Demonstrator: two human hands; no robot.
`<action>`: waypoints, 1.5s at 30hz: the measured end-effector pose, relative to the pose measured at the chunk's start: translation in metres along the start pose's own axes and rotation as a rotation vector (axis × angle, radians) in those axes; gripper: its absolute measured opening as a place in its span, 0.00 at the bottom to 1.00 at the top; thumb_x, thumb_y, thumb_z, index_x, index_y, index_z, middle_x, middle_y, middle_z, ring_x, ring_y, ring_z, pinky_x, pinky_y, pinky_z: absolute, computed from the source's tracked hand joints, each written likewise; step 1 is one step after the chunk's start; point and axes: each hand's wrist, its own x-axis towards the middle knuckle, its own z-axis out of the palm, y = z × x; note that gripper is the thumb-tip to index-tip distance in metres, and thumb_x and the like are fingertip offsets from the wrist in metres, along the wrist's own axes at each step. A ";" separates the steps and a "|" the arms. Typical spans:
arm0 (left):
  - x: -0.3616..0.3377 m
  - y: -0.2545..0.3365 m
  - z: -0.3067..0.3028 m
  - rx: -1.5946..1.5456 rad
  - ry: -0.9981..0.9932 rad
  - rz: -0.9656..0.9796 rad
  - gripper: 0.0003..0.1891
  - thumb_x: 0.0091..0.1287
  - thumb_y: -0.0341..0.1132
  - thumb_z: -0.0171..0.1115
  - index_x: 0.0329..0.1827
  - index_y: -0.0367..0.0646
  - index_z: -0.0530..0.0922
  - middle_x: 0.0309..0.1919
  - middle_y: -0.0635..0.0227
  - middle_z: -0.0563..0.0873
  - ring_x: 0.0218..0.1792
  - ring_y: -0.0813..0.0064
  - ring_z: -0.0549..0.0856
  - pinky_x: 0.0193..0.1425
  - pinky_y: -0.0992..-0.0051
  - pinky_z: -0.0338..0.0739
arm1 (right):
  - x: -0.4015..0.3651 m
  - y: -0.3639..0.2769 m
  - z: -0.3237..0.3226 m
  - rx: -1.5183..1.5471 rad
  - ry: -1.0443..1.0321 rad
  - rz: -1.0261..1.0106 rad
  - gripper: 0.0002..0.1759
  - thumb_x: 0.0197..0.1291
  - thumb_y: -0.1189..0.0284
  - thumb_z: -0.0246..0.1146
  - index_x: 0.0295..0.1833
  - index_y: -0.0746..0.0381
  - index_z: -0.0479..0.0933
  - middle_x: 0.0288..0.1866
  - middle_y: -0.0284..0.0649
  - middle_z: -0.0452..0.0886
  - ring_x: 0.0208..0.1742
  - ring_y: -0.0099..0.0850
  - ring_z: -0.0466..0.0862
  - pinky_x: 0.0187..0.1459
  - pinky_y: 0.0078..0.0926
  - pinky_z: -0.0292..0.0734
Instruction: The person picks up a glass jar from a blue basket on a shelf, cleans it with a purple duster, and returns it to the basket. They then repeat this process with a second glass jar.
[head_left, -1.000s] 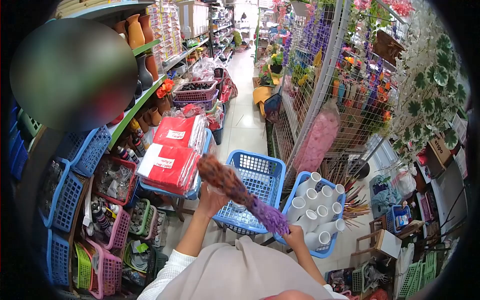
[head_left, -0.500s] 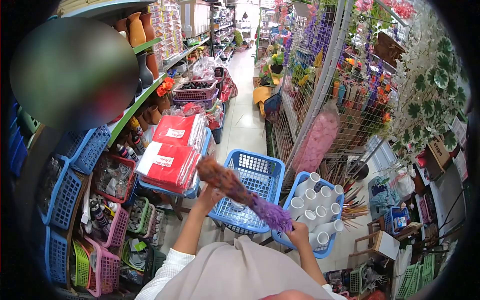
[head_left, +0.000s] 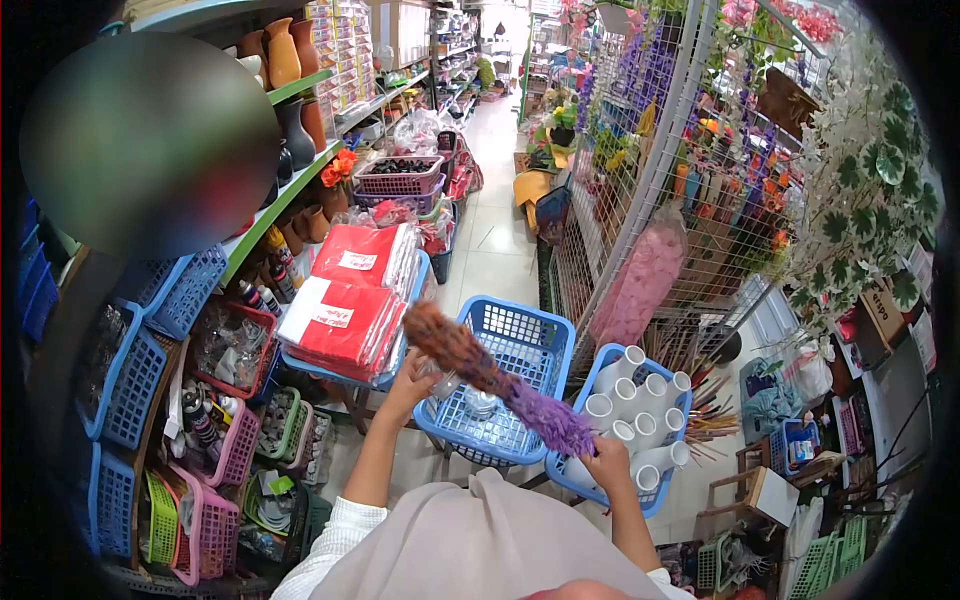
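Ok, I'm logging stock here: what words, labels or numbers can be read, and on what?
Nothing reads clearly.
White labels on the red packs: red print, too blurred to read.
Box at far right: dark letters, too small to read.
Bunch: no text visible.

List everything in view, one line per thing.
flower bunch: one, brown to purple, over the baskets
middle basket: one, blue, aisle ahead
tube basket: one, blue, to its right
tubes: several, white, in tube basket
red packets: two stacks, red, left of middle basket
pink bag: one, pink, on wire rack
vases: several, brown, upper left shelf
left hand: one, at bunch's brown end
right hand: one, gripping purple end
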 end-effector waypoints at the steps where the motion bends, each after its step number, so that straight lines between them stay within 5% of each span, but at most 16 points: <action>1: 0.001 -0.005 -0.001 0.000 0.001 0.000 0.41 0.58 0.38 0.70 0.74 0.49 0.58 0.63 0.66 0.72 0.58 0.74 0.76 0.51 0.76 0.74 | -0.002 0.002 0.000 0.021 -0.041 -0.009 0.18 0.53 0.55 0.67 0.39 0.58 0.82 0.27 0.52 0.80 0.31 0.51 0.81 0.32 0.44 0.74; 11: 0.006 -0.020 0.006 -0.363 -0.090 0.133 0.50 0.54 0.56 0.72 0.76 0.50 0.53 0.69 0.61 0.67 0.69 0.61 0.69 0.70 0.55 0.67 | -0.010 0.004 0.028 0.146 -0.019 0.116 0.15 0.53 0.60 0.64 0.38 0.61 0.81 0.28 0.54 0.80 0.31 0.53 0.81 0.34 0.46 0.74; 24: 0.005 -0.014 0.011 -0.413 -0.110 0.123 0.46 0.56 0.59 0.68 0.74 0.49 0.59 0.69 0.60 0.69 0.69 0.60 0.70 0.70 0.54 0.67 | -0.011 0.006 0.026 0.148 -0.023 0.171 0.16 0.54 0.59 0.63 0.35 0.62 0.81 0.28 0.53 0.81 0.32 0.53 0.82 0.34 0.46 0.75; 26: 0.005 -0.010 0.014 -0.615 -0.105 0.064 0.38 0.61 0.49 0.64 0.71 0.45 0.61 0.65 0.60 0.72 0.66 0.60 0.73 0.69 0.56 0.70 | -0.010 0.002 0.019 0.155 -0.039 0.172 0.16 0.54 0.59 0.64 0.35 0.62 0.81 0.28 0.53 0.81 0.32 0.53 0.81 0.34 0.45 0.75; 30: -0.004 0.000 0.024 -0.628 -0.085 0.101 0.38 0.62 0.54 0.64 0.71 0.46 0.62 0.65 0.60 0.72 0.66 0.59 0.73 0.68 0.55 0.70 | -0.011 0.001 0.019 0.067 -0.054 0.185 0.16 0.54 0.59 0.64 0.36 0.62 0.81 0.27 0.53 0.80 0.32 0.53 0.81 0.34 0.45 0.75; 32: -0.001 -0.008 0.022 -0.686 -0.007 0.096 0.46 0.56 0.62 0.68 0.72 0.45 0.61 0.66 0.56 0.72 0.66 0.56 0.72 0.69 0.51 0.70 | -0.015 0.003 0.025 0.068 -0.049 0.195 0.16 0.54 0.59 0.64 0.36 0.61 0.81 0.27 0.53 0.81 0.32 0.53 0.81 0.34 0.45 0.75; 39: 0.003 -0.016 0.022 -0.609 0.063 0.091 0.45 0.55 0.62 0.69 0.69 0.45 0.63 0.64 0.60 0.73 0.65 0.59 0.73 0.66 0.54 0.73 | -0.019 -0.004 0.027 0.080 -0.098 0.177 0.16 0.56 0.59 0.63 0.38 0.62 0.81 0.28 0.54 0.81 0.33 0.53 0.81 0.34 0.43 0.75; 45: 0.003 -0.019 0.021 -0.725 0.052 0.161 0.41 0.59 0.58 0.68 0.69 0.44 0.64 0.64 0.60 0.74 0.65 0.60 0.73 0.72 0.58 0.64 | -0.018 -0.006 0.029 0.215 -0.143 0.194 0.16 0.58 0.60 0.61 0.42 0.60 0.82 0.30 0.54 0.82 0.34 0.52 0.82 0.36 0.42 0.75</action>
